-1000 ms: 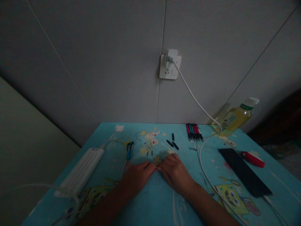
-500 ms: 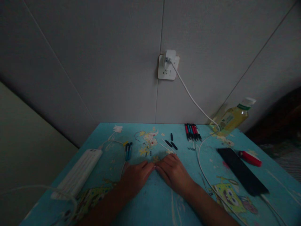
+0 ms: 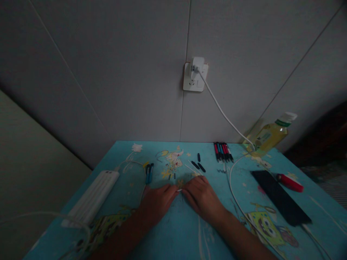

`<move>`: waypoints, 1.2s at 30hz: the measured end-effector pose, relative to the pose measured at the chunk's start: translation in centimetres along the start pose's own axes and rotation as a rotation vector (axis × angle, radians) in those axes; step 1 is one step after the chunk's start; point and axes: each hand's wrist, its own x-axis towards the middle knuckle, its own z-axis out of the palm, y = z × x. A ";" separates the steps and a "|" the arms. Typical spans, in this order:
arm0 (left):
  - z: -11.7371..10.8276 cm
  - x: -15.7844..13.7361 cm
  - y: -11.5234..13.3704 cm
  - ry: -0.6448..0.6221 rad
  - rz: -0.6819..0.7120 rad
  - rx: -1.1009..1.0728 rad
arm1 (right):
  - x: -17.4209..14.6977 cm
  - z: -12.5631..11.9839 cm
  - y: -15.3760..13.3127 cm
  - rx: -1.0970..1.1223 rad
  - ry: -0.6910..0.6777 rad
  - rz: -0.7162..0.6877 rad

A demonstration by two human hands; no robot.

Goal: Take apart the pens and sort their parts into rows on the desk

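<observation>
My left hand [image 3: 158, 200] and my right hand [image 3: 202, 195] meet low over the middle of the table. Both are closed, fingertips pinched on a thin white pen refill [image 3: 179, 190], of which just a short length shows in the gap. Beyond my right hand lie more slim white refills [image 3: 193, 168] and several black rubber pen grips [image 3: 195, 165]. Two tiny dark pieces [image 3: 172, 176] rest ahead of my fingers. Blue pen barrels [image 3: 149, 174] lie just past my left hand. My fingers hide the refill's ends.
Red, blue and white pens [image 3: 223, 152] lie in a row at the back. On the right are a tilted bottle of yellow drink [image 3: 268, 137], a black power bank [image 3: 280, 196], a red-handled object [image 3: 290, 182] and a white cable [image 3: 230, 180]. A power strip [image 3: 90, 198] sits left.
My hands have drawn slightly apart, and more of the white refill shows between them. Both still grip it. The whole view has shifted a little.
</observation>
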 end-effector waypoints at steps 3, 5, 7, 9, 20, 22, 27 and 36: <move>0.1 0.0 0.0 0.006 -0.006 -0.009 | 0.0 0.1 0.0 -0.011 -0.022 0.004; 0.1 0.0 0.1 0.003 -0.006 -0.016 | -0.1 0.2 0.1 -0.010 -0.025 -0.001; 0.0 0.0 0.1 -0.002 -0.002 -0.018 | -0.1 0.3 0.2 -0.006 -0.018 -0.009; -0.1 -0.1 0.1 0.002 -0.002 -0.017 | -0.1 0.3 0.2 -0.003 -0.002 -0.016; -0.3 -0.1 0.3 -0.020 -0.009 0.020 | -0.2 0.3 0.2 0.001 0.010 -0.028; -0.2 -0.1 0.3 -0.025 -0.004 0.028 | -0.2 0.3 0.2 0.006 0.012 -0.030; 0.2 -0.2 0.1 -0.026 -0.003 0.029 | -0.1 0.3 0.2 0.003 0.005 -0.021; -0.2 -0.1 0.3 -0.025 -0.007 0.022 | -0.2 0.3 0.1 -0.007 -0.021 -0.009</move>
